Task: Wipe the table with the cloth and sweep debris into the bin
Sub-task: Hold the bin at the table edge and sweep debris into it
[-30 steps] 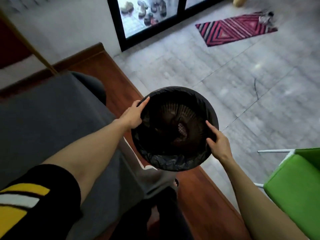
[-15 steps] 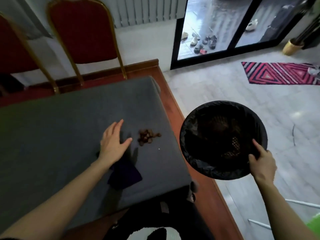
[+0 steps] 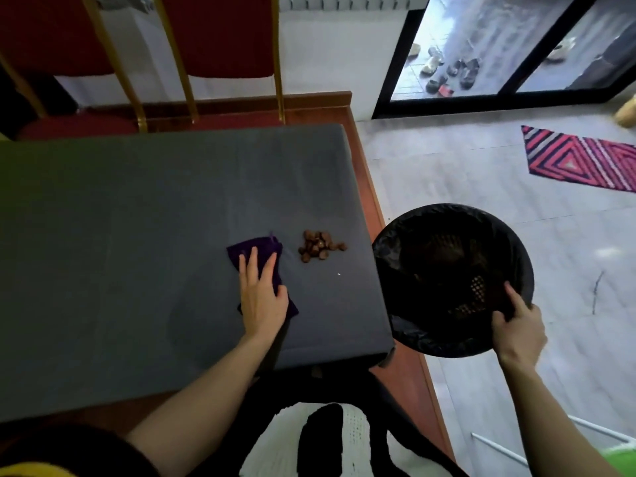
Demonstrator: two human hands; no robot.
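Observation:
A grey table (image 3: pixel 144 228) fills the left of the view. A small pile of brown debris (image 3: pixel 320 250) lies near its right edge. Just left of the pile is a dark purple cloth (image 3: pixel 257 253), and my left hand (image 3: pixel 261 297) rests flat on it with the fingers spread. My right hand (image 3: pixel 516 327) grips the near rim of a round bin lined with a black bag (image 3: pixel 451 280). The bin is held beside the table's right edge, a little below the tabletop, its mouth facing up.
Two red chairs with gold frames (image 3: pixel 213 46) stand behind the table. A wooden floor strip (image 3: pixel 370 180) runs along the table's right side, then grey tiles with a red patterned rug (image 3: pixel 581 160). A glass door (image 3: pixel 481 46) is at the back right.
My left hand slid forward onto the purple cloth, which now shows ahead of the fingers. One second ago both hands held the bin; the right hand has kept it beside the table.

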